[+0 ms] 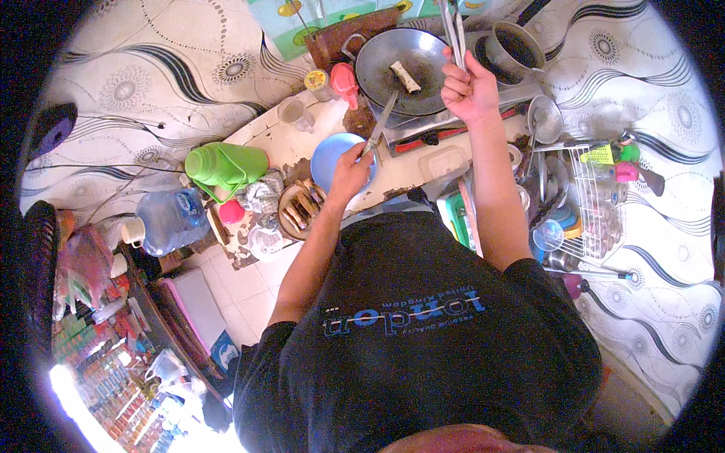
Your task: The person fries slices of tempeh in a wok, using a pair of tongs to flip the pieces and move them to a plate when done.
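Observation:
My left hand [352, 170] grips the handle of a knife [380, 124], whose tip reaches the near rim of a metal wok [371, 73] on the gas stove [408, 131]. One pale rolled wrap [405, 77] with browned spots lies in the wok. Above the right side of the wok, my right hand [467, 85] is closed around metal tongs [454, 34]. A blue plate [328, 156] lies partly under my left hand. Beside my left forearm, a round plate [287, 201] holds several browned rolls [303, 208].
A saucepan [524, 42] stands on the stove's right side. Left of the wok are a red plastic jug [344, 79], a lidded jar [317, 82] and a glass mug [294, 113]. A green pitcher [249, 161] and crumpled cloth [266, 189] lie further left. A wire dish rack [586, 198] is at right.

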A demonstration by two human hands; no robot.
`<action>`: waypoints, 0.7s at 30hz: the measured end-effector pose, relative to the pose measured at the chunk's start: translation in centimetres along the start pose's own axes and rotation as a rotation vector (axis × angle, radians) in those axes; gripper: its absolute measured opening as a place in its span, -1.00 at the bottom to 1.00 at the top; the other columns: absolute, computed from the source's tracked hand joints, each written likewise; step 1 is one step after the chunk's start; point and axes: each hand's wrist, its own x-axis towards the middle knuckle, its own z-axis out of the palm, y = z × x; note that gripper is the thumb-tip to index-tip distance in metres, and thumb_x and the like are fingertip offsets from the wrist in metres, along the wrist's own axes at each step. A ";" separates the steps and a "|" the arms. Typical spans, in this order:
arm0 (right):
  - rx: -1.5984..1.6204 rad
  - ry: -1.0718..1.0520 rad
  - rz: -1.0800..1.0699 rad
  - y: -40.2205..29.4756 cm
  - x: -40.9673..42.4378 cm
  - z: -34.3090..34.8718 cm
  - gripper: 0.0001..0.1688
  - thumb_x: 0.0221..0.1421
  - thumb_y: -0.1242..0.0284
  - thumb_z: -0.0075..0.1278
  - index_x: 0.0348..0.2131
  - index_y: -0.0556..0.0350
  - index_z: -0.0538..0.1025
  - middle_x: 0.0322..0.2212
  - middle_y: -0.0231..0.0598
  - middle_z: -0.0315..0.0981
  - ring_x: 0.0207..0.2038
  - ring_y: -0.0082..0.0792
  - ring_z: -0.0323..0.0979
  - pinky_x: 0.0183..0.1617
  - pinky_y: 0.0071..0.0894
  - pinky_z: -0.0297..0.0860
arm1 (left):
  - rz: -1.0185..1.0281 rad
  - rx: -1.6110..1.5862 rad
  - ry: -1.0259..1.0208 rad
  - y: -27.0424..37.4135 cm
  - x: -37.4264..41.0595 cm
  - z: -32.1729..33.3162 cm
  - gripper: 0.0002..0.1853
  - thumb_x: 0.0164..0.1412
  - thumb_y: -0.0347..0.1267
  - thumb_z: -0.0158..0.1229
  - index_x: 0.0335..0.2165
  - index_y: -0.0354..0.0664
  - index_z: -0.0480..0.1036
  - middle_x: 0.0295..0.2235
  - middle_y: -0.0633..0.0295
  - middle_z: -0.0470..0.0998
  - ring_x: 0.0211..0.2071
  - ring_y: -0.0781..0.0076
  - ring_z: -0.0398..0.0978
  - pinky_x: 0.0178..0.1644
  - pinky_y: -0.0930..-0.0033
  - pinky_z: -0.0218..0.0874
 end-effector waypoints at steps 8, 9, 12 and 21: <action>0.105 0.421 0.168 4.5 0.2 -10.2 -0.56 0.19 0.19 -0.29 -0.15 0.18 0.34 -0.74 -0.62 -0.07 -0.81 -0.73 -0.17 -0.72 -0.66 -0.18 | 0.014 -0.044 0.044 -2.2 0.5 0.0 -0.79 0.12 -0.37 -0.02 -0.29 -0.27 0.40 -0.63 0.33 0.36 -0.68 0.63 0.25 -0.62 0.50 0.08; 0.092 0.404 0.174 4.7 -0.1 -9.6 -0.56 0.19 0.20 -0.29 -0.14 0.18 0.34 -0.75 -0.62 -0.07 -0.81 -0.73 -0.17 -0.73 -0.66 -0.18 | -0.002 -0.087 0.046 -3.0 0.5 -0.2 -0.80 0.12 -0.38 -0.02 -0.30 -0.27 0.40 -0.63 0.33 0.36 -0.68 0.63 0.25 -0.62 0.50 0.08; 0.063 0.227 0.147 2.6 -0.8 -6.2 -0.57 0.20 0.22 -0.31 -0.13 0.19 0.33 -0.75 -0.61 -0.07 -0.82 -0.73 -0.17 -0.73 -0.67 -0.18 | -0.080 -0.087 0.016 -1.9 0.1 -0.3 -0.82 0.12 -0.39 -0.02 -0.33 -0.28 0.39 -0.63 0.36 0.35 -0.69 0.66 0.23 -0.63 0.53 0.07; 0.065 0.196 0.204 2.7 -0.8 -7.4 -0.57 0.19 0.22 -0.29 -0.10 0.17 0.32 -0.75 -0.61 -0.09 -0.81 -0.72 -0.18 -0.72 -0.65 -0.16 | 0.018 -0.086 0.059 -0.8 0.4 0.4 -0.81 0.10 -0.41 0.00 -0.32 -0.29 0.41 -0.67 0.38 0.33 -0.70 0.70 0.20 -0.66 0.53 0.03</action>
